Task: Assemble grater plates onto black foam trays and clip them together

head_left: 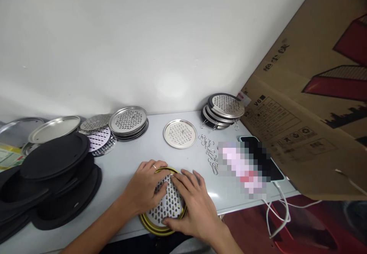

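Observation:
A round perforated metal grater plate [168, 204] sits inside a gold-coloured ring [153, 227] at the table's front edge. My left hand [147, 189] grips it from the left, with the fingers at the far rim and the thumb resting on the holes. From the other side my right hand [195, 204] holds the plate, its thumb low on the surface and its fingers spread over the right rim. Both hands hide parts of the ring. Behind them a silver-rimmed grater plate [180, 133] lies flat on the table.
Black round pieces [54, 158] pile up at left. A stack of grater plates [128, 121] stands by the wall; a clipped stack [226, 107] stands at right. Wire clips [211, 154] lie near a cabled phone [275, 166]. A cardboard box [298, 112] leans in from the right.

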`<state>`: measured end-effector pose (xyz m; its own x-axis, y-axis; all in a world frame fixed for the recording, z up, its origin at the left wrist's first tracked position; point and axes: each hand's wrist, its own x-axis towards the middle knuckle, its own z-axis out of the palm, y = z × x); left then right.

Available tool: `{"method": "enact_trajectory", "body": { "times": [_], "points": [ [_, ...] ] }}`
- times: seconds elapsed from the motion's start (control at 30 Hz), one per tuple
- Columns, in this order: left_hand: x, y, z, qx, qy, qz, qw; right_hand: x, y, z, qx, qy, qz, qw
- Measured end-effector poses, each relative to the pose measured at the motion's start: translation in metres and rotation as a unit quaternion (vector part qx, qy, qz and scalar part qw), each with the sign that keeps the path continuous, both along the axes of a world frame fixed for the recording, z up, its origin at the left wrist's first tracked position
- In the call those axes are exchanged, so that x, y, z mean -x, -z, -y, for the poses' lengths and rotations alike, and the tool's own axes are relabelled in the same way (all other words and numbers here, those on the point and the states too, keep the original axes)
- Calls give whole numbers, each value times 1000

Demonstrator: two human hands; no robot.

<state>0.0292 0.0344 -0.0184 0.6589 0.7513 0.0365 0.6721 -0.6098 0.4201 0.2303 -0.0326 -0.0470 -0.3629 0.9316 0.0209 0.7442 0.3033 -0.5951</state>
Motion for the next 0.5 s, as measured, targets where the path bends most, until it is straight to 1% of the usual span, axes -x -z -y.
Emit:
{"method": "enact_trajectory", "body": {
  "times": [0.3,0.5],
  "points": [
    [-1,-15,-4,-4,34,-61,998,3,0,1,-25,16,6,1000],
    [-2,-23,-2,-3,56,-100,993,4,4,0,-39,8,22,999]
  ]
}}
